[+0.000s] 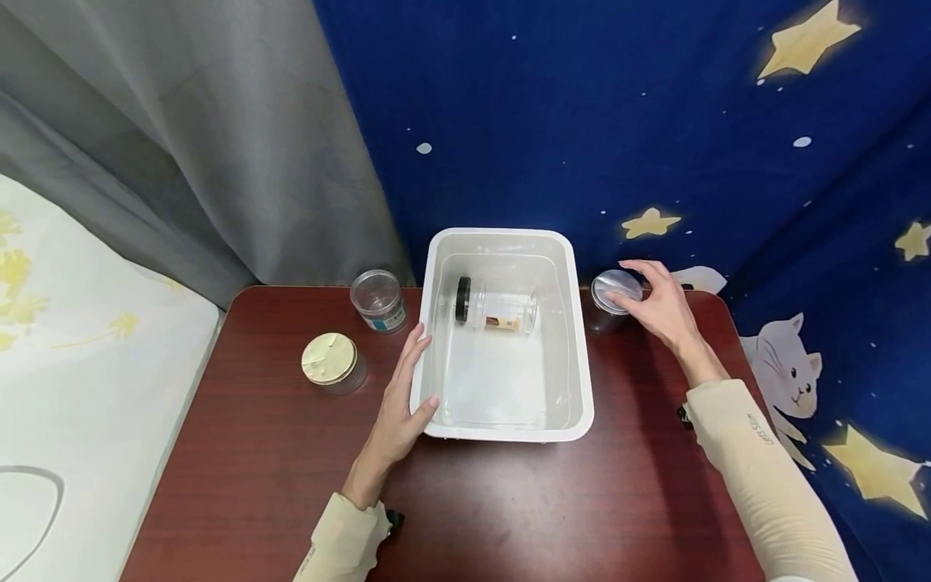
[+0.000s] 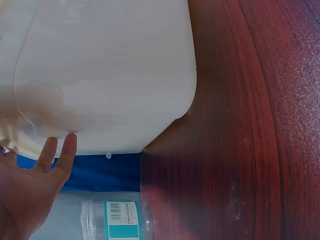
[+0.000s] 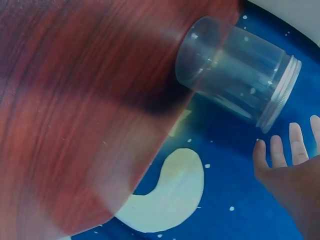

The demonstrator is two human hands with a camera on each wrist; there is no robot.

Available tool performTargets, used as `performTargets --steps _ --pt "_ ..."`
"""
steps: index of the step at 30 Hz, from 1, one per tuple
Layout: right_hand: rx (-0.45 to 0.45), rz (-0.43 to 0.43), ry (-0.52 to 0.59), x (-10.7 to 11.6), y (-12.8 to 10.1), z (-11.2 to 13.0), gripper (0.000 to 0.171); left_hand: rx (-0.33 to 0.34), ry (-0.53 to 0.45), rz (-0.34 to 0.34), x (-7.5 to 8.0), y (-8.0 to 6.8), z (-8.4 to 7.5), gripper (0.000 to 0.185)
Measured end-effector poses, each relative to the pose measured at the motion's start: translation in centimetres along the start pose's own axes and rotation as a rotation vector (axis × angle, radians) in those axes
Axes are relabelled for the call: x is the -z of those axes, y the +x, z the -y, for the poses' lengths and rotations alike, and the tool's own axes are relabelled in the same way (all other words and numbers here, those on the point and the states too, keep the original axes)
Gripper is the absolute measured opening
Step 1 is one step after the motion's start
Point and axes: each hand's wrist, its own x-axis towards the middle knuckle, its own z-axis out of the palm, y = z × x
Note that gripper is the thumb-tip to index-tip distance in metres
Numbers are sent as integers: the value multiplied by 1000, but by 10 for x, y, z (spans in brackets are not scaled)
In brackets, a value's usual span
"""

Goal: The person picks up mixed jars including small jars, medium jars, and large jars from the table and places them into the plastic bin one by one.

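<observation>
Both hands are out flat-ish on either side of the white tub [image 1: 578, 356]. Left hand [image 1: 402, 404] has its fingers straight and laid along the tub's left wall, thumb hooked at the near corner rim, so it's touching the tub but not really gripping anything. Right hand [image 1: 658, 303] is relaxed and spread, fingertips just at the clear-lidded jar [image 1: 611, 301] standing right beside the tub's right wall; from the wrist view the fingers [image 3: 295, 145] look just short of the jar's rim, so can't say for sure it's actually touching, and it definitely isn't wrapped round it. Between the two hands, inside the tub toward the far end, a black-lidded jar [image 1: 502, 307] lies on its side with the lid pointing at the left hand. Out past the left hand are two more: an open clear jar [image 1: 377, 301] with a teal label near the far edge, and a gold-lidded jar [image 1: 332, 363] a bit nearer. Everything sits on the dark red wood surface [image 1: 465, 501].
</observation>
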Motion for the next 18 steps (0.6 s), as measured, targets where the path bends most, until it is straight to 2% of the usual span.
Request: performTargets --steps 9,18 --pt "-24 -2 -1 -6 -5 -11 61 -31 -7 -5 0 1 1 72" --pt "-35 9 11 -10 -6 -14 59 -12 -13 -4 1 0 1 74"
